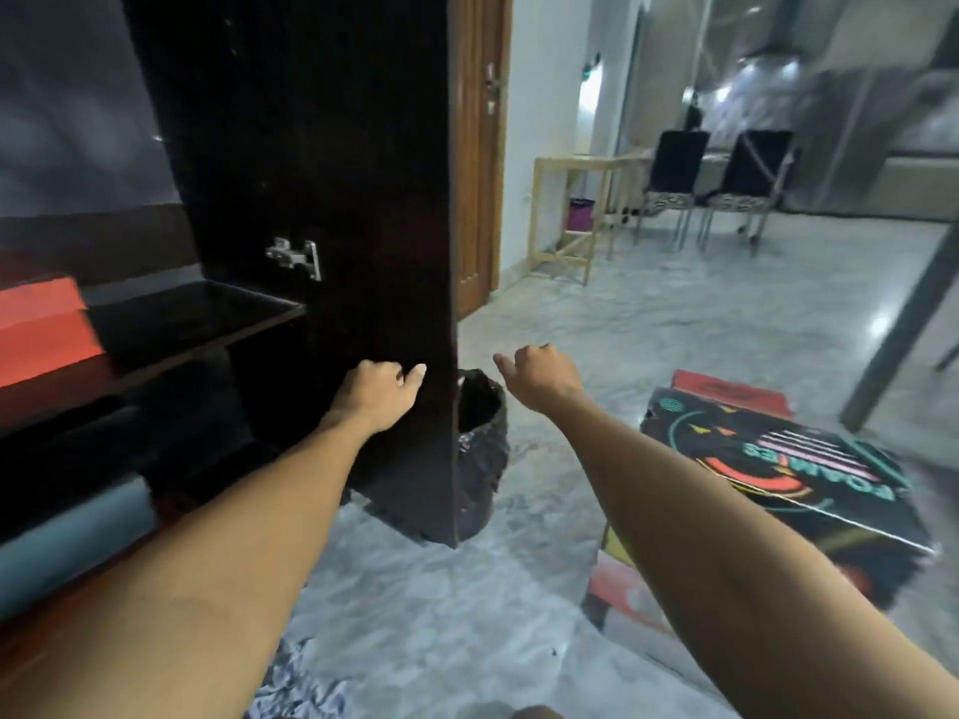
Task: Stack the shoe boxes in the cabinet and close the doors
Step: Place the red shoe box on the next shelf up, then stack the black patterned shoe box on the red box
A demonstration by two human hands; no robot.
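A dark wooden cabinet (pixel 207 324) stands open at the left, and its right door (pixel 363 199) is swung out towards me. My left hand (pixel 376 389) rests against the door's inner face near its free edge, fingers curled. Just right of the door edge, my right hand (pixel 539 373) hangs in the air loosely closed, thumb out, holding nothing. A red shoe box (pixel 44 329) sits on the cabinet's middle shelf. A black patterned shoe box (pixel 789 474) tops a stack on the floor at the right, with a red box (pixel 726 391) behind it.
A bin lined with a black bag (pixel 480 448) stands right behind the open door. A grey box (pixel 72 531) lies low in the cabinet. Farther back are a brown room door (pixel 480 147), a wooden rack (pixel 565 215) and two chairs (pixel 721 179) on the marble floor.
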